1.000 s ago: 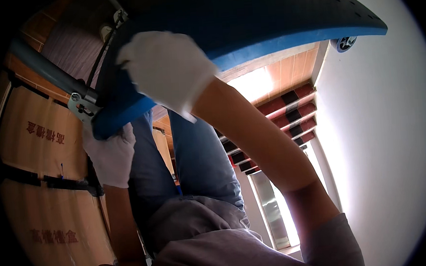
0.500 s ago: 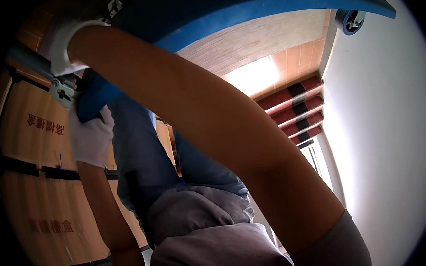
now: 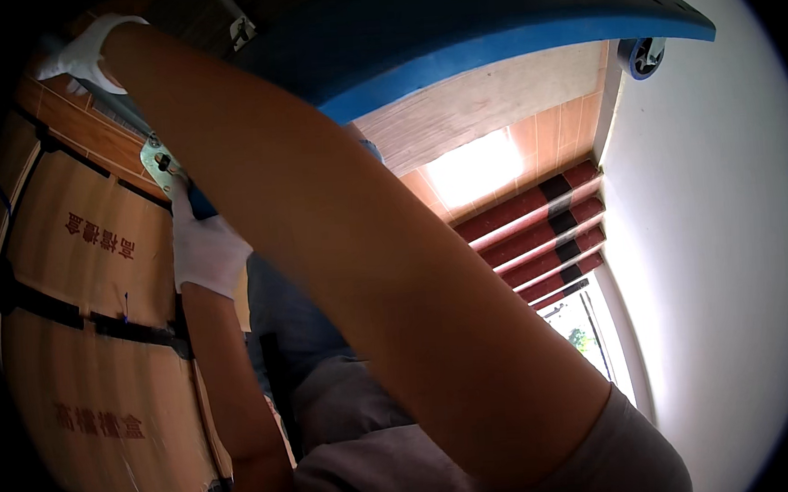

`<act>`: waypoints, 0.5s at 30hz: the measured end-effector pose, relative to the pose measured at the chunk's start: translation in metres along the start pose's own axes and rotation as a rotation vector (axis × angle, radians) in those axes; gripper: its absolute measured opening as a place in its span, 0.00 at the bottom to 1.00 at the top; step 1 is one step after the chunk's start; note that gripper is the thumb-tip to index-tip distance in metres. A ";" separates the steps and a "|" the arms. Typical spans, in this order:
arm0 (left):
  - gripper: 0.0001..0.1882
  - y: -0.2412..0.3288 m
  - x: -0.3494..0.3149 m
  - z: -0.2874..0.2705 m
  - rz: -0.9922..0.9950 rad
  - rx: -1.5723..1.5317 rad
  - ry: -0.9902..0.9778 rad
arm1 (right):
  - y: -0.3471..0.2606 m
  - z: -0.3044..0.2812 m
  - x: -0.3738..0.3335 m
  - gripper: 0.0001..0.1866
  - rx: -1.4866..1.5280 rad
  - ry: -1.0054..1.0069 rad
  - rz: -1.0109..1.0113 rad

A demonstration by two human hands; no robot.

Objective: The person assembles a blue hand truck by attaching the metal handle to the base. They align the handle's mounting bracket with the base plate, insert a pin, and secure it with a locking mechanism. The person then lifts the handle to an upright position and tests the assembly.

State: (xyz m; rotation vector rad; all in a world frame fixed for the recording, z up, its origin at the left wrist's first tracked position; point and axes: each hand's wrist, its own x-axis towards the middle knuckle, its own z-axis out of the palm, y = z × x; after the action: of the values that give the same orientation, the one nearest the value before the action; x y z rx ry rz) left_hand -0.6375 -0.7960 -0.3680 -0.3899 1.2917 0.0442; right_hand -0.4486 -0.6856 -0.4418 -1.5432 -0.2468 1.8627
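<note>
A blue platform trolley [image 3: 507, 36] with a caster wheel [image 3: 642, 58] is tilted across the top of the view. My right arm crosses in front of it to the upper left. There my white-gloved right hand [image 3: 98, 52] closes on the grey handle tube [image 3: 124, 107], its fingers partly lost in shadow. My left hand [image 3: 212, 253], also gloved in white, grips the trolley's blue corner just below a metal hinge bracket [image 3: 158, 161]. My right forearm hides part of that corner and the deck between the hands.
Large brown cartons [image 3: 96, 237] with black edging are stacked along the left. A white wall [image 3: 715, 181] rises on the right. Dark red steps or slats with a black stripe [image 3: 546, 219] lie beyond my arm, near a bright window [image 3: 584, 325].
My right hand has moved up and left along the handle. The left hand and bracket have shifted right in view, and my right arm now covers more of my legs.
</note>
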 end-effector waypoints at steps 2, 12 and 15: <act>0.29 0.001 -0.003 0.001 0.135 0.326 0.158 | -0.007 0.012 0.017 0.28 0.058 -0.053 0.033; 0.33 0.005 0.012 -0.015 0.713 2.236 0.448 | 0.009 0.028 0.100 0.19 0.007 0.160 -0.017; 0.31 -0.003 0.012 0.012 0.603 1.630 0.520 | 0.015 0.022 0.107 0.18 0.040 0.200 -0.020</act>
State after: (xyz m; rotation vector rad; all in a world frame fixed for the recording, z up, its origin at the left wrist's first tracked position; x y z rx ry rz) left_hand -0.6223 -0.7976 -0.3763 1.4547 1.4876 -0.6053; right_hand -0.4803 -0.6252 -0.5285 -1.6786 -0.1320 1.6734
